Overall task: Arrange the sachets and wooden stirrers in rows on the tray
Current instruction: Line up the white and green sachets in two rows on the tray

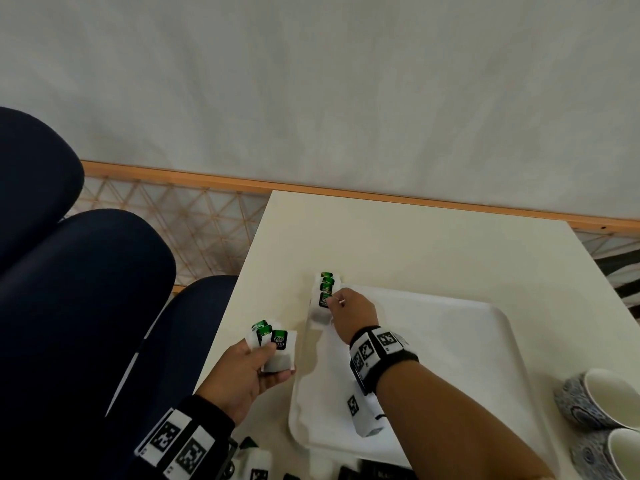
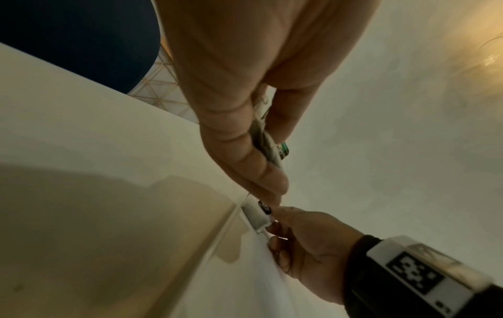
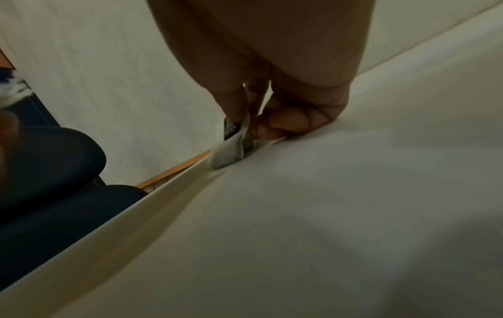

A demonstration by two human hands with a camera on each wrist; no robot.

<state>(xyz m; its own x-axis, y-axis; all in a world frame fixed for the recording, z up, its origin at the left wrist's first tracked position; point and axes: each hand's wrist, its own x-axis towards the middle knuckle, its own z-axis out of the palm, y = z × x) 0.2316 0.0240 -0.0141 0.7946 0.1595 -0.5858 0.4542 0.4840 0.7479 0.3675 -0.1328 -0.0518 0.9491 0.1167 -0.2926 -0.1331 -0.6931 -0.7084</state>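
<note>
A white tray [image 1: 485, 327] lies on the cream table. At its far left corner a short row of white tea sachets [image 1: 325, 287] with green tags stands overlapped. My right hand [image 1: 335, 302] pinches the nearest sachet of that row; in the right wrist view the thumb and forefinger grip this sachet [image 3: 230, 148] at the tray's rim. My left hand [image 1: 268, 353] hovers left of the tray and holds a fanned bundle of the same sachets [image 1: 278, 349]. The left wrist view shows those held sachets [image 2: 268, 148] edge-on between the fingers, with the right hand [image 2: 275, 217] below them.
Two patterned cups [image 1: 595, 400] stand on the table right of the tray. Dark packets [image 1: 374, 469] and a white sachet [image 1: 258, 462] lie at the near edge. Blue chair backs [image 1: 86, 306] stand close along the table's left edge.
</note>
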